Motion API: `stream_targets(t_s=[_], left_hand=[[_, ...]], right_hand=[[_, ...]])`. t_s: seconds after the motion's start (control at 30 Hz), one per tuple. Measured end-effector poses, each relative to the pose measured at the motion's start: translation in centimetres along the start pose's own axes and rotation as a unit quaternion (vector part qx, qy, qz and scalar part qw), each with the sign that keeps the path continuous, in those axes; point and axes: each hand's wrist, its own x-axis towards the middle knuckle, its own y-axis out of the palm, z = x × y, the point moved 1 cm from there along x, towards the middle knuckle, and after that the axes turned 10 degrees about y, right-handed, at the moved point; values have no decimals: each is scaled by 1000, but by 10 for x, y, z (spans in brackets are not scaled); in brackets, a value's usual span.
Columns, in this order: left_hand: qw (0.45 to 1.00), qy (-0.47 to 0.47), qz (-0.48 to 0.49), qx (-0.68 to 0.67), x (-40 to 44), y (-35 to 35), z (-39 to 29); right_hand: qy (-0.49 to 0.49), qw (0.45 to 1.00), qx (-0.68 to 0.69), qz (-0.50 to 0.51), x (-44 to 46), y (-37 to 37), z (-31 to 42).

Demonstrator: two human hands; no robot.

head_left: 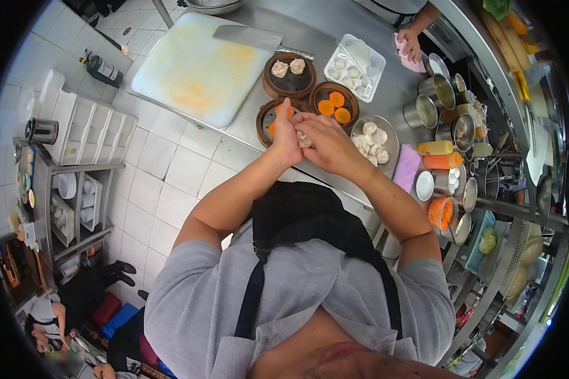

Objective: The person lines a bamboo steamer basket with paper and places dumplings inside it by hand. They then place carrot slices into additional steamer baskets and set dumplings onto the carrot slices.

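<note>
My left hand [287, 138] and my right hand [330, 145] are closed together around a small pale dumpling [304, 139], which shows between them. My left fingers point up, and my right fingers curl over toward them. Just behind the hands, partly covered, is a round steamer basket [262, 124] with orange carrot slices. A second steamer basket [355, 100] holds 3 carrot slices [337, 99]. In a third steamer basket [291, 83] sit two dumplings [288, 67]. To the right of my right hand stands a metal bowl [392, 134] of several dumplings [374, 140].
A cleaver [250, 36] rests on the white cutting board [189, 69]. Behind the baskets is a white plastic tray [379, 61] with pale pieces. Another person's hand [410, 45] presses a pink cloth [411, 62]. Pots [420, 114], sauce bottles [436, 148] and a purple cloth [407, 165] line the right.
</note>
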Motion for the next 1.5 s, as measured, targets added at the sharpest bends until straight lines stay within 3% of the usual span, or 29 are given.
stream_targets(t_s=[0.13, 0.2, 0.23, 0.27, 0.33, 0.37, 0.47, 0.6, 0.7, 0.8, 0.9, 1.03, 1.13, 1.27, 1.4, 1.5], left_hand=[[986, -38, 101, -128, -14, 1, -39], [996, 15, 79, -41, -18, -8, -56], [998, 25, 30, -41, -21, -14, -63], [998, 28, 30, -45, -22, -24, -69], [997, 66, 42, -15, -25, -46, -79], [996, 72, 45, -41, -33, -51, -84], [995, 93, 31, -23, -44, -76, -92], [994, 100, -2, -35, -56, -100, -97], [994, 105, -15, -31, -58, -109, -96], [994, 100, -7, -31, -54, -109, -92], [995, 97, 0, -12, -49, -99, -91], [994, 97, 34, 30, -43, -86, -86], [994, 65, 67, 60, -34, -75, -71], [989, 40, 98, 102, -24, -48, -38], [976, 1, 137, 168, -15, -26, -2], [963, -14, 161, 214, -18, -6, 20]], right_hand=[[56, 994, 28, 84, 35, -12, -9], [180, 948, 228, 130, 58, -14, -14], [121, 967, 211, 76, 69, -1, -36], [118, 967, 209, 80, 82, 8, -50], [59, 996, 56, -26, 107, 19, -71], [55, 997, 42, -43, 117, 27, -79], [54, 997, 16, -59, 139, 50, -95], [135, 989, 29, 42, 146, 56, -97], [190, 979, 61, 26, 144, 53, -95], [178, 983, 46, 22, 140, 57, -109], [208, 964, 158, -49, 124, 33, -117], [247, 946, 155, -142, 55, -28, -137], [299, 936, 75, -170, -22, -62, -169], [370, 918, 31, -140, -112, -90, -170], [320, 946, 38, -45, -150, -81, -161], [267, 958, -99, -19, -158, -65, -146]])
